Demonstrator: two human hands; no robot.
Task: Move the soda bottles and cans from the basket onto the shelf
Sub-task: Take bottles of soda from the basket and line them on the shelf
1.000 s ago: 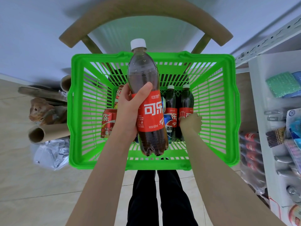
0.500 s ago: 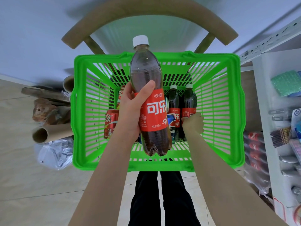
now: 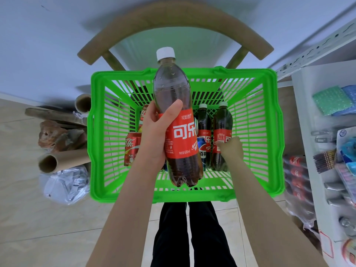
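My left hand (image 3: 154,135) grips a large cola bottle (image 3: 179,120) with a red label and white cap, held above the green basket (image 3: 96,132). Down inside the basket, my right hand (image 3: 230,149) grips the right one (image 3: 221,128) of two smaller cola bottles; the other bottle (image 3: 203,122) stands just left of it. A blue cola can (image 3: 202,151) sits between the bottles and the raised bottle. A red cola can (image 3: 132,147) stands at the basket's left, with another red can (image 3: 144,112) behind it.
The basket rests on a wooden chair (image 3: 173,20). A white shelf unit (image 3: 308,105) stands at the right, with packaged goods on it and wrapped cola bottles (image 3: 296,180) below. Cardboard tubes (image 3: 61,160), wood and a plastic bag (image 3: 65,185) lie on the floor at left.
The view has shifted slightly. My left hand keeps the large bottle raised. My right hand has closed around the rightmost small bottle in the basket.
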